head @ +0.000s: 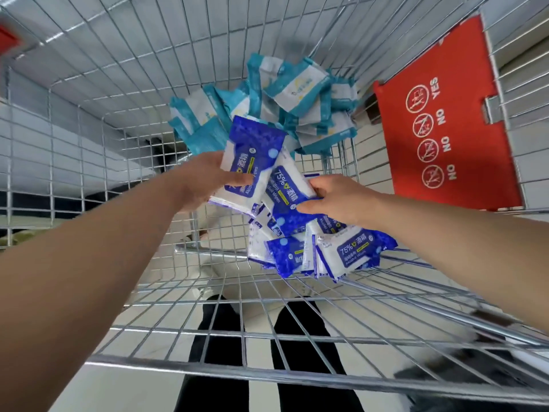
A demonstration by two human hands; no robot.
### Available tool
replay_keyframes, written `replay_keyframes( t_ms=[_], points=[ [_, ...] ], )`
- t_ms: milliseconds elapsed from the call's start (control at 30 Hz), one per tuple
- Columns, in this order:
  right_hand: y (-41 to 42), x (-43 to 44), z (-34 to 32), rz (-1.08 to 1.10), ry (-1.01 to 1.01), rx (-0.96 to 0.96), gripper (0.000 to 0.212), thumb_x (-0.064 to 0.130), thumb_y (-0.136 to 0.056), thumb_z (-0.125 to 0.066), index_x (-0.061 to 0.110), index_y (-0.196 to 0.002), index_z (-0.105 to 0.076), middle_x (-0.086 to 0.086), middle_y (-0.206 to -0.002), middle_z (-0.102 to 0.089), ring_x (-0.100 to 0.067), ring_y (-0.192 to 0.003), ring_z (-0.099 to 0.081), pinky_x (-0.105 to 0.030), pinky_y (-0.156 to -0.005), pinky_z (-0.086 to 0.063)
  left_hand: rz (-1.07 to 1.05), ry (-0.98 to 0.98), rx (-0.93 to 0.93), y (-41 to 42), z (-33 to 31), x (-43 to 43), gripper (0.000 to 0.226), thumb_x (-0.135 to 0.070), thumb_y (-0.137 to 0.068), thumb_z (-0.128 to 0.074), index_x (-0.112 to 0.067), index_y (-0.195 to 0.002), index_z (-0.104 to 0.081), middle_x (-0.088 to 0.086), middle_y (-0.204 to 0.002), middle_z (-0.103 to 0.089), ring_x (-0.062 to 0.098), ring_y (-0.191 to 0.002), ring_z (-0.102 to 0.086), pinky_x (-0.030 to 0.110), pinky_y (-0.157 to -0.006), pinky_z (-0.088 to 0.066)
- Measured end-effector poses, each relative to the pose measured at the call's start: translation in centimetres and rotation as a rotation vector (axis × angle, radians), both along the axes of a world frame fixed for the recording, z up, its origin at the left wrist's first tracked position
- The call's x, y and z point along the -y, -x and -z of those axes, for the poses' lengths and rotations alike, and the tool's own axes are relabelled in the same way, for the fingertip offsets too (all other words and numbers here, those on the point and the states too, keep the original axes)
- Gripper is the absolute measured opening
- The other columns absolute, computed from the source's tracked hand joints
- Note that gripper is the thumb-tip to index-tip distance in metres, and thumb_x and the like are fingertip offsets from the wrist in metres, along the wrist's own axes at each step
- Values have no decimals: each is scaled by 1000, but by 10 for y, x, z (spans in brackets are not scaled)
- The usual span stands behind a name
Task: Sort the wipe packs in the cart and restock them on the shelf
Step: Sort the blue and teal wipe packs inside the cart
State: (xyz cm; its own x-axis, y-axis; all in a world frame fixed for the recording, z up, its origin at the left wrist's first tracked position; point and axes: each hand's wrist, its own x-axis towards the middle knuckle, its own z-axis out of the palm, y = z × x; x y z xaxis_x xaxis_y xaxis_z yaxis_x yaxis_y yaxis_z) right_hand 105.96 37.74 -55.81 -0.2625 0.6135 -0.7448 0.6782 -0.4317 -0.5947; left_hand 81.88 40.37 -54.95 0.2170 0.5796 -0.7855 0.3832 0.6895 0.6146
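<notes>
I look down into a wire shopping cart (89,162). My left hand (208,176) grips a small stack of dark blue and white alcohol wipe packs (252,156), thumb on top. Right beside it, my right hand (335,197) pinches another blue alcohol wipe pack (289,188). Below my right hand lies a heap of more blue packs (326,251) on the cart floor. A separate heap of teal and white wipe packs (285,108) fills the far end of the cart.
A red plastic child-seat flap (445,120) with round warning signs hangs on the cart's right side. The cart's near wire wall (267,337) runs across the bottom of the view. Dark trouser legs (222,337) show through the mesh.
</notes>
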Motion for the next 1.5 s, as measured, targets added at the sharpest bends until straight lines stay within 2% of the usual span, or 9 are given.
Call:
replay_keyframes(
  t_ms=[67, 167, 367, 633, 833, 1033, 1200, 1300, 1500],
  points=[
    [4, -3, -3, 63, -54, 16, 18, 22, -85, -71, 12, -98, -65, -5, -77, -67, -8, -56, -59, -17, -53, -46, -46, 27, 30, 3, -7, -3, 31, -12, -84, -68, -13, -115, -63, 6, -107, -73, 23, -100, -67, 45, -99, -46],
    [2, -14, -8, 230, -80, -10, 12, 14, -84, -70, 10, -93, -64, -15, -91, -69, -20, -72, -68, -32, -66, -58, -112, 27, 4, 6, -9, -7, 35, -2, -85, -65, -9, -118, -57, 10, -110, -69, 17, -81, -68, 24, -66, -54],
    [-29, -41, -32, -11, -193, 217, 28, 16, -82, -70, 8, -109, -66, -14, -102, -68, -22, -80, -63, -34, -69, -52, 51, -303, -524, 20, -6, -12, 53, -4, -77, -71, -20, -124, -52, 2, -106, -64, 22, -88, -63, 32, -72, -52],
    [-16, -51, -29, -204, -216, 176, 42, 28, -83, -71, 14, -121, -62, -9, -112, -66, -22, -90, -66, -34, -82, -53, 153, -240, -137, -16, -21, -5, 30, -34, -93, -57, -33, -124, -60, -9, -106, -67, 1, -84, -60, 17, -65, -45],
    [-24, -23, -21, 15, -219, 44, 33, 20, -74, -81, 13, -99, -61, -3, -89, -68, -13, -74, -62, -17, -60, -46, 167, -206, -149, -33, -7, 4, 40, -25, -77, -77, -29, -113, -62, -15, -92, -65, -5, -76, -57, 6, -62, -40],
    [-69, 11, 0, -601, -203, 318, 45, 23, -70, -82, 21, -110, -61, 5, -109, -62, -14, -98, -58, -33, -86, -49, 79, -125, -182, -28, 7, 9, 41, -17, -82, -73, -20, -121, -61, -10, -92, -67, 0, -75, -60, 10, -62, -42],
    [-70, 15, 16, -735, -212, 356, 36, 29, -75, -77, 18, -107, -66, 5, -95, -57, -12, -84, -48, -23, -59, -33, 49, -90, -181, -31, 11, 12, 39, -18, -82, -73, -22, -118, -60, -8, -93, -66, 5, -79, -63, 16, -68, -44],
    [-73, -2, 5, -548, -172, 274, 31, 23, -78, -76, 11, -105, -68, -1, -91, -61, -14, -71, -52, -21, -55, -36, 26, -67, -130, -29, 12, 8, 39, -14, -81, -73, -16, -119, -63, 1, -103, -71, 14, -85, -67, 26, -78, -50],
    [-70, -14, -15, -472, -91, 265, 20, 26, -82, -72, 18, -96, -60, 3, -85, -56, -11, -64, -51, -15, -42, -37, -37, -82, -88, -26, 3, 3, 31, -9, -84, -68, -19, -114, -65, 5, -104, -72, 12, -77, -66, 21, -67, -46]
  ],
)
